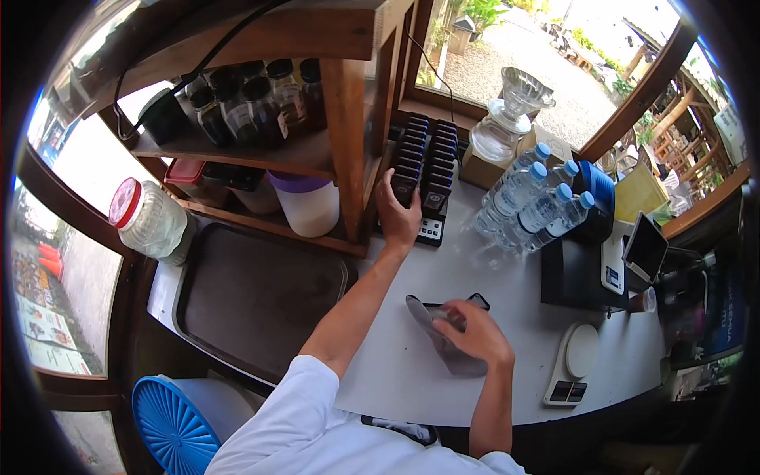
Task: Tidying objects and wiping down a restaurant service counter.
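Note:
My left hand (399, 215) reaches to the near end of a charging dock of black restaurant pagers (424, 160), its thumb and fingers around the nearest pager of the left row. Blue lights glow along the two rows. Over the white counter, my right hand (472, 332) bends its fingers above a grey cloth (454, 356); a small dark-rimmed thing (478, 301) lies just behind the hand. Whether the right fingers pinch the cloth is hidden by blur and by the hand itself.
A dark tray (261, 297) lies at left beside a wooden shelf (249, 148) with jars. Water bottles (534, 208) stand at the back right, near a glass coffee dripper (504, 119). A kitchen scale (573, 368) sits at right. A blue-lidded container (178, 427) is at lower left.

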Motion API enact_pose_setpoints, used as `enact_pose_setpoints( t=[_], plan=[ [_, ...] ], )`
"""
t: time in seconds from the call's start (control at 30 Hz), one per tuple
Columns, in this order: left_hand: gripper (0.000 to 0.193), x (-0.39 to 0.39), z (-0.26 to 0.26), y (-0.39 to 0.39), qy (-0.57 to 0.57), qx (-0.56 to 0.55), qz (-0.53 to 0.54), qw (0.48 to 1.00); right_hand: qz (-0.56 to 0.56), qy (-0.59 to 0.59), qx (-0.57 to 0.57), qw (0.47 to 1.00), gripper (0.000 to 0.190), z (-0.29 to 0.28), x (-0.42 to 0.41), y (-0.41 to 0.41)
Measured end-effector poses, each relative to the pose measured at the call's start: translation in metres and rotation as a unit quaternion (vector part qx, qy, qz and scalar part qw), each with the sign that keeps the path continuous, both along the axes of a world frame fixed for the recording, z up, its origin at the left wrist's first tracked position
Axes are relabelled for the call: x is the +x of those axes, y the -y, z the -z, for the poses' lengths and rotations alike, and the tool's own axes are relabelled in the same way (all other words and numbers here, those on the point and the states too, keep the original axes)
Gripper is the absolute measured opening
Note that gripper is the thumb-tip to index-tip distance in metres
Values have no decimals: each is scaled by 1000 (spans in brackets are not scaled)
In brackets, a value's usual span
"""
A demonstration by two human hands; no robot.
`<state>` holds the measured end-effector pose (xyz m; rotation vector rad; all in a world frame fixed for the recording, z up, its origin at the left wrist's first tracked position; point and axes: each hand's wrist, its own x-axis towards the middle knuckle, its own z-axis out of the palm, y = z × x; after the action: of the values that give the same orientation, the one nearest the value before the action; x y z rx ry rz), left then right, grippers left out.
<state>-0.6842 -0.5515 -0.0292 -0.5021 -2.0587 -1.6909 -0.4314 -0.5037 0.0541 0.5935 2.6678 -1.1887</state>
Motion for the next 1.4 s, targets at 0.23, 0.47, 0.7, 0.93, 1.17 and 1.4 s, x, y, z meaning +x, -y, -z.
enact_pose_setpoints(
  t=[0.23, 0.47, 0.7, 0.93, 1.17, 1.4],
  plan=[
    [62, -4, -2, -4, -34, -5, -8, 999, 167, -308, -5, 936, 38, 30, -118, -29],
    [61, -2, -5, 5, -20, -34, 13, 999, 238, -407, 89, 877, 50, 70, -191, -37],
    [48, -13, -11, 13, -37, -29, 53, 997, 175, -411, 48, 894, 39, 79, -196, -54],
    [24, -23, -27, 20, -45, -156, 62, 985, 110, -400, 50, 908, 25, 41, -190, -70],
    [24, -30, -64, 21, -27, -308, 81, 947, 109, -322, 103, 935, 16, 14, -197, -95],
    [22, -59, -107, 15, 61, -478, 117, 869, 23, -129, 109, 985, 24, -17, -216, -108]
  ],
)
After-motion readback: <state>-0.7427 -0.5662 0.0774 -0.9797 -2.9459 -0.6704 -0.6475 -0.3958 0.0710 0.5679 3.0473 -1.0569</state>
